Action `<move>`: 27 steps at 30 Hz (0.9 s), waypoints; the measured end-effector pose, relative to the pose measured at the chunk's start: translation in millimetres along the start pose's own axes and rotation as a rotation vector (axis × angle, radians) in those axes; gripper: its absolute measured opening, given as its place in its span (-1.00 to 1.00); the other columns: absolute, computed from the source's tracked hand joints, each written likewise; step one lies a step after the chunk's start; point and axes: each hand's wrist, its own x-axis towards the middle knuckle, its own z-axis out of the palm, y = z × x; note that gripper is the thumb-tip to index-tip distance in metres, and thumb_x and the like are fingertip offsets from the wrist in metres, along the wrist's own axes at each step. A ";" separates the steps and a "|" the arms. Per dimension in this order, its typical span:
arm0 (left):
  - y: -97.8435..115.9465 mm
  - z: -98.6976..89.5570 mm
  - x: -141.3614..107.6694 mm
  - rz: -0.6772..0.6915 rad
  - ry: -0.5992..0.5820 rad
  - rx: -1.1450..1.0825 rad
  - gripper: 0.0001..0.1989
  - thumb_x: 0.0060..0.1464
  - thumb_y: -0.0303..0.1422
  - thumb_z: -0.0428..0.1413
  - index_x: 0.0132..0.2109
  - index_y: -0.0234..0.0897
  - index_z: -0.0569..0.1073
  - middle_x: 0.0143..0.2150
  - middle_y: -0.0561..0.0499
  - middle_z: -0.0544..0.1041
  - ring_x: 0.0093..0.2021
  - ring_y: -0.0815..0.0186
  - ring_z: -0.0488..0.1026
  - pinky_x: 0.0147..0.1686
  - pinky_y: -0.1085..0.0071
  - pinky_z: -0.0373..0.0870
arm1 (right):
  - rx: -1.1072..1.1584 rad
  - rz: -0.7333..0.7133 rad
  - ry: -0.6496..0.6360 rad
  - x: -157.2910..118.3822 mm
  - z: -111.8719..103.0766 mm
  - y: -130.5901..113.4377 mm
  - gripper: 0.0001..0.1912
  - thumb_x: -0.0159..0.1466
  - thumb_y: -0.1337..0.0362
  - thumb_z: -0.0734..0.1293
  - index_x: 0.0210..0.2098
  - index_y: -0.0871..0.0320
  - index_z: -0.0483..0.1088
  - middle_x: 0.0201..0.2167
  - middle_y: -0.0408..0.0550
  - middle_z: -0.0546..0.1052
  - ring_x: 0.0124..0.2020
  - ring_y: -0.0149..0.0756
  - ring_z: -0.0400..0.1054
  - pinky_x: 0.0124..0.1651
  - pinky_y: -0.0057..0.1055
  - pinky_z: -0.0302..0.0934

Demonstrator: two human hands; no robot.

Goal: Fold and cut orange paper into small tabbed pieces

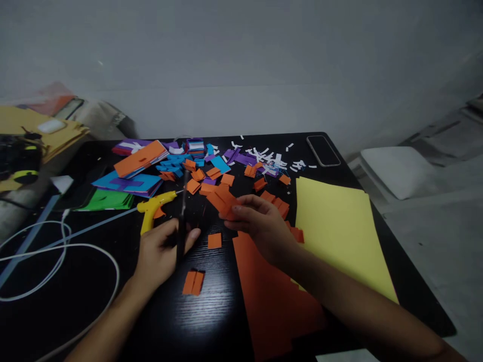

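Note:
My left hand (160, 249) is closed around dark scissors (182, 216), which point up and away and are seen nearly edge-on. Between the fingers and thumb of my right hand (262, 226) is a piece of orange paper (222, 200) with crease lines, held above the table. A small orange square (215, 241) and a creased orange piece (193, 282) lie on the black table between my forearms. Under my right wrist is a larger orange sheet (264, 296), partly hidden. A yellow glue gun (153, 206) lies just beyond my left hand.
Yellow sheets (335, 226) lie at the right, near a phone (323, 150). White paper scraps (269, 161) and orange bits spread across the back. Folded colored paper stacks (141, 158) sit at the back left. A white cable (109, 256) loops over the left side.

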 end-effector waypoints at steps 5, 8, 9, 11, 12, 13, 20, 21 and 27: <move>21.9 15.6 -4.5 -0.154 0.029 -0.360 -0.73 0.05 -0.14 0.33 -0.32 -0.23 0.49 -0.32 0.00 0.60 -0.32 0.23 0.56 -0.33 0.35 0.52 | -0.029 0.095 -0.023 -5.5 1.5 22.5 -0.71 -0.01 0.27 0.66 -0.38 0.15 0.54 -0.38 -0.21 0.58 -0.37 -0.41 0.49 -0.19 -0.42 0.44; 29.2 21.0 -5.9 -0.232 0.066 -0.369 -0.67 -0.04 -0.12 0.38 -0.35 -0.23 0.47 -0.42 0.07 0.51 -0.45 0.32 0.44 -0.47 0.42 0.43 | -0.070 0.115 -0.050 -8.4 1.3 33.0 -0.72 0.01 0.25 0.66 -0.38 0.16 0.55 -0.40 -0.20 0.58 -0.40 -0.45 0.44 -0.24 -0.48 0.36; 30.5 22.0 -6.3 -0.257 0.079 -0.380 -0.66 -0.05 -0.12 0.39 -0.36 -0.23 0.46 -0.43 0.08 0.48 -0.47 0.35 0.41 -0.49 0.44 0.41 | -0.078 0.118 -0.057 -8.9 1.2 34.6 -0.72 0.01 0.24 0.66 -0.38 0.15 0.56 -0.40 -0.20 0.58 -0.40 -0.45 0.43 -0.24 -0.47 0.35; 32.1 23.3 -6.9 -0.291 0.101 -0.413 -0.67 -0.06 -0.15 0.39 -0.36 -0.24 0.46 -0.44 0.09 0.47 -0.48 0.37 0.39 -0.50 0.46 0.39 | -0.084 0.119 -0.059 -9.3 0.8 35.6 -0.71 0.00 0.23 0.66 -0.38 0.15 0.56 -0.39 -0.20 0.58 -0.41 -0.43 0.43 -0.22 -0.43 0.36; 32.6 23.6 -7.1 -0.300 0.107 -0.428 -0.69 -0.06 -0.17 0.39 -0.36 -0.24 0.46 -0.44 0.09 0.46 -0.48 0.38 0.38 -0.50 0.47 0.38 | -0.090 0.115 -0.056 -9.3 0.6 35.4 -0.71 0.00 0.22 0.66 -0.38 0.15 0.56 -0.39 -0.20 0.58 -0.41 -0.42 0.43 -0.22 -0.41 0.36; 33.0 23.7 -7.1 -0.307 0.111 -0.440 -0.70 -0.07 -0.18 0.39 -0.36 -0.24 0.46 -0.45 0.10 0.46 -0.49 0.39 0.38 -0.50 0.47 0.37 | -0.097 0.109 -0.051 -9.1 0.2 35.0 -0.71 0.00 0.22 0.66 -0.38 0.15 0.56 -0.38 -0.19 0.59 -0.41 -0.42 0.43 -0.22 -0.40 0.36; 33.4 22.9 -4.6 -0.321 0.093 -0.473 -0.73 -0.07 -0.23 0.37 -0.36 -0.24 0.45 -0.46 0.11 0.45 -0.51 0.40 0.35 -0.51 0.48 0.36 | -0.185 0.059 -0.030 -7.3 -2.6 34.8 -0.72 0.03 0.18 0.63 -0.36 0.14 0.55 -0.41 -0.19 0.56 -0.44 -0.39 0.44 -0.26 -0.38 0.35; 33.3 22.8 -4.2 -0.315 0.086 -0.475 -0.74 -0.06 -0.24 0.37 -0.36 -0.24 0.45 -0.45 0.10 0.45 -0.50 0.40 0.36 -0.50 0.47 0.37 | -0.203 0.048 -0.037 -7.2 -2.4 34.9 -0.72 0.04 0.17 0.62 -0.37 0.14 0.54 -0.42 -0.20 0.55 -0.44 -0.39 0.43 -0.26 -0.38 0.36; 29.9 23.6 -4.5 -0.300 0.051 -0.506 -0.75 -0.07 -0.29 0.38 -0.37 -0.25 0.46 -0.46 0.12 0.43 -0.50 0.41 0.35 -0.50 0.50 0.34 | -0.389 -0.045 -0.075 -7.7 -2.3 35.4 -0.71 0.08 0.11 0.60 -0.40 0.13 0.50 -0.48 -0.19 0.52 -0.45 -0.36 0.42 -0.32 -0.39 0.32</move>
